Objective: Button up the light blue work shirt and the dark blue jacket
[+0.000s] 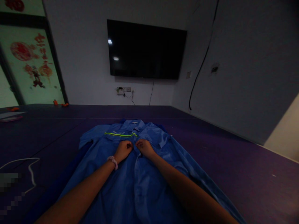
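Note:
A blue long-sleeved work shirt [116, 186] lies front up on the purple floor, its collar away from me. A bright yellow-green stripe runs across the chest, with pale lettering just above it. My left hand [124, 150], with a pink scrunchie [113, 162] on its wrist, pinches the shirt's front edge just left of the middle. Across the opening, my right hand [144, 147] has its fingers curled on the other front edge below the collar. The fingertips of both hands are close together, and any button between them is too small to make out.
Purple flooring [221, 140] spreads around the shirt. A white cable [31, 171] lies at the left, near a pixelated patch. Orange objects [55, 102] sit by the glass door. On the far wall hangs a television [147, 49], and a black cable [202, 63] dangles along the right wall.

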Action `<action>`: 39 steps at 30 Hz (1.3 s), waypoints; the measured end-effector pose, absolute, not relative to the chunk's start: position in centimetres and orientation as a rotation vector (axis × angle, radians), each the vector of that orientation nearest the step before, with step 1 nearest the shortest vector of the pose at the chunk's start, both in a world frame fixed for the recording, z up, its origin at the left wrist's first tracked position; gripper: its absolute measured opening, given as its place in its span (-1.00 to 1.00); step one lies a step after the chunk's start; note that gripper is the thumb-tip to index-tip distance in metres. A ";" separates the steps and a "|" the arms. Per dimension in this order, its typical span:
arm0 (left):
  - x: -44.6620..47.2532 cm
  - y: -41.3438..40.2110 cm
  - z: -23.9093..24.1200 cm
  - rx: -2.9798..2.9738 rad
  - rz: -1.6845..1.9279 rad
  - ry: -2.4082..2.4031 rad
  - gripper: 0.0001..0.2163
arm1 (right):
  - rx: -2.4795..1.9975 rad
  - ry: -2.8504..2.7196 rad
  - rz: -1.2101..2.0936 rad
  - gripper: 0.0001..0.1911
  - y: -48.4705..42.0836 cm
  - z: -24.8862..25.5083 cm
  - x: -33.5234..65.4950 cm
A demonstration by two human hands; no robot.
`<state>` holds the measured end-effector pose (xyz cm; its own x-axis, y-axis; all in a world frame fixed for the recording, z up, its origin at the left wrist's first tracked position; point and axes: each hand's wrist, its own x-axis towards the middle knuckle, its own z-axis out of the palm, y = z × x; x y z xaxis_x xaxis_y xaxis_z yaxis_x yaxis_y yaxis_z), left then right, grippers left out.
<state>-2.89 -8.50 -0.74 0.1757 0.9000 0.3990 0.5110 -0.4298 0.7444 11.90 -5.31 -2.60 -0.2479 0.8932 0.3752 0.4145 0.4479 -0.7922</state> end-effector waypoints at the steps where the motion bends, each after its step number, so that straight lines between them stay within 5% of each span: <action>1: -2.9 -8.5 -0.7 2.014 1.164 1.329 -0.87 | -1.111 -1.848 0.703 -0.90 -5.3 -2.5 11.9; 8: -2.8 -8.5 -0.7 2.026 1.161 1.359 -0.86 | -1.104 -1.831 0.720 -0.90 -5.3 -2.6 11.9; 15: -2.5 -8.6 -0.4 1.979 1.204 1.412 -0.63 | -1.089 -1.824 0.675 -0.92 -5.1 -3.0 11.8; 39: -2.5 -8.3 -0.7 2.029 1.169 1.441 -0.79 | -1.105 -1.827 0.725 -0.95 -5.9 -2.1 11.7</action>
<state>-2.53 -8.31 -0.70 0.1238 0.9067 0.4031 0.5816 -0.3954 0.7109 11.74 -5.95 -2.13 -0.2402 0.8971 0.3707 0.3989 0.4394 -0.8049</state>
